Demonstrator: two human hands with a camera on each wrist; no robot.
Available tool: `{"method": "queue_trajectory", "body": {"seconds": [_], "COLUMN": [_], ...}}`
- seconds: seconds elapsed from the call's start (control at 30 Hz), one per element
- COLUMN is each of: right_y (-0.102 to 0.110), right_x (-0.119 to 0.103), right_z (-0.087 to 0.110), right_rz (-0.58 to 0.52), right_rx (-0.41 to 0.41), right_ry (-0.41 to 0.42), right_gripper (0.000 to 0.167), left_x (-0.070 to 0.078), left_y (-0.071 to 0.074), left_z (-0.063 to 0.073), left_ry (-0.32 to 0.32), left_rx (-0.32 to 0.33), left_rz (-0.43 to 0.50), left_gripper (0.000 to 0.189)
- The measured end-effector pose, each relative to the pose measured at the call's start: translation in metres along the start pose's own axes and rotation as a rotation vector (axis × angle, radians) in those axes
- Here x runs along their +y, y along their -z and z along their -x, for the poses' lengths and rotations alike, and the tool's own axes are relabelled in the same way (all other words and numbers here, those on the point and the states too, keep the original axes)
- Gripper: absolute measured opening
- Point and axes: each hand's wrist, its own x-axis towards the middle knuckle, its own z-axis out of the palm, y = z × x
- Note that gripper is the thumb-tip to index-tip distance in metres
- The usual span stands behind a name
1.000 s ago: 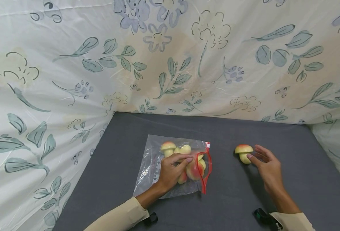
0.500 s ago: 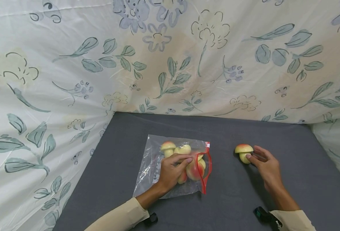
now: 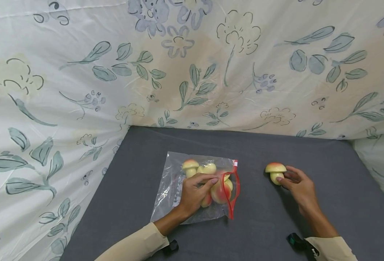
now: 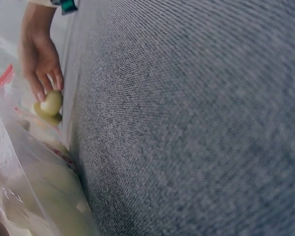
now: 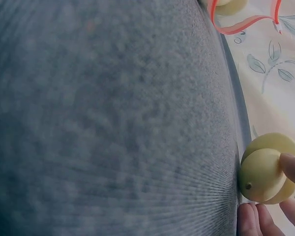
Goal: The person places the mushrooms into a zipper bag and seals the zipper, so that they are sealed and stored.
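A clear plastic zip bag (image 3: 166, 181) with a red zip edge lies on the cloth, its mouth gaping to the right. My left hand (image 3: 192, 194) pinches the upper film near that mouth between thumb and fingers. Inside the bag are several pale yellow and red pieces, one a toy mushroom (image 3: 190, 166). Right of the bag, another toy mushroom (image 3: 275, 168) with a red-topped cap is on the cloth. My right hand (image 3: 301, 188) grips it from the right. In the right wrist view, my thumb (image 5: 294, 169) is against the stem (image 5: 260, 172), with fingertips at the cap's side.
Dark grey cloth (image 3: 250, 152) covers the table. A pale floral curtain (image 3: 185, 83) hangs behind it and along the left side, with more at the right. Dark wrist devices show at both cuffs, the right wrist device (image 3: 297, 243) near the front.
My right hand has shifted slightly left, and its thumb has moved further onto the mushroom's stem. The left hand and the bag have stayed in place.
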Motion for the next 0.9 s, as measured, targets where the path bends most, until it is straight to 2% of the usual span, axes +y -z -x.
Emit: {"method": "queue_trajectory", "body": {"seconds": [0.5,0.9], "right_y": [0.0015,0.0029], "right_x": [-0.0026,-0.0004], "right_z": [-0.0005,0.0039], "right_rz": [0.082,-0.014], "right_rx": [-0.049,-0.068], "right_ry": [0.015,0.015], "right_gripper": [0.083,0.084], "left_x": [0.0001,0.0012], "left_y": [0.0001,0.0002], "left_z": [-0.0004,0.0001], "left_ry": [0.000,0.016], "left_rx": [0.000,-0.001], "left_rz": [-0.004,0.004], "left_gripper": [0.011,0.011]}}
